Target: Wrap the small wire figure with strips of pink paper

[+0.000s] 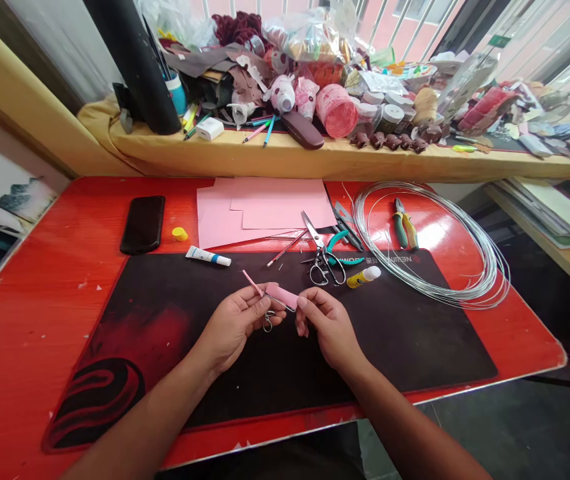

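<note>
- Pink strip (281,297) held between both hands, just above the black desk mat (415,347); its material is too small to tell
- Thin pink rod (252,283) juts from the strip toward 10 o'clock, and a small wire loop (267,322) hangs beneath it at 6 o'clock
- Left hand (232,327): its fingers (265,305) are curled closed, pinching the strip's left end and the rod
- Right hand (329,330): its fingers (305,305) are nearly closed, pinching the strip's right end
- 12 o'clock from the hands: steel scissors (322,260) lying on teal-handled pliers (339,250), with pink paper sheets (269,203) beyond
- 1 o'clock: yellow glue stick (363,277), then a coil of silver wire (429,243) and green-and-yellow pliers (405,223)
- 11 o'clock: white-and-blue tube (208,255), yellow cap (179,234) and black phone (142,225)
- All of these rest on a red desk (29,320), below a yellow-clothed shelf (285,160) crowded with craft materials
</note>
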Demonstrator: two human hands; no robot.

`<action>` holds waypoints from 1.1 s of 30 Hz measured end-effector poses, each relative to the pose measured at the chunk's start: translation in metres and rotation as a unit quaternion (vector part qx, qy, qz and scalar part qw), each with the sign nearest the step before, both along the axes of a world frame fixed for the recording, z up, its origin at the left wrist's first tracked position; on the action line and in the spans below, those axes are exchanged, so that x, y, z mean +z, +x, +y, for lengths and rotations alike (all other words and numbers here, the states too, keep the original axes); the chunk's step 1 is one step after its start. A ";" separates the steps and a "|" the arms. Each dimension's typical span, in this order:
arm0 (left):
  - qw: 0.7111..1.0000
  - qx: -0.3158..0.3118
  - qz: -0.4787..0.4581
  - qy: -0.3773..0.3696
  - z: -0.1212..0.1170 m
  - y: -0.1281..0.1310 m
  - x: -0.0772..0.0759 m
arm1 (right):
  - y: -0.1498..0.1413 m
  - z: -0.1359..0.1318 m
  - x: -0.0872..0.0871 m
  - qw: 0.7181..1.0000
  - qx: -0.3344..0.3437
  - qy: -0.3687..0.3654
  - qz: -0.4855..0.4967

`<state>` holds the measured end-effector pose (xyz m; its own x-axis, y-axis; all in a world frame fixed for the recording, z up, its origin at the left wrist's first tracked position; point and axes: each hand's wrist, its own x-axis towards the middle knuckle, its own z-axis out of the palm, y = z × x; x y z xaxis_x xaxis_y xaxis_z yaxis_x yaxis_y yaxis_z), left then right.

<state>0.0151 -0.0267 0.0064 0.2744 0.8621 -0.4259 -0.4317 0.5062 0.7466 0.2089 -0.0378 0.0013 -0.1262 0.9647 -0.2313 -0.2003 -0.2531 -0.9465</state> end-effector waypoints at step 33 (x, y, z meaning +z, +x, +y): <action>0.993 0.036 0.092 0.067 -0.002 0.003 0.000 | 0.000 -0.002 0.001 0.999 0.023 0.001 -0.027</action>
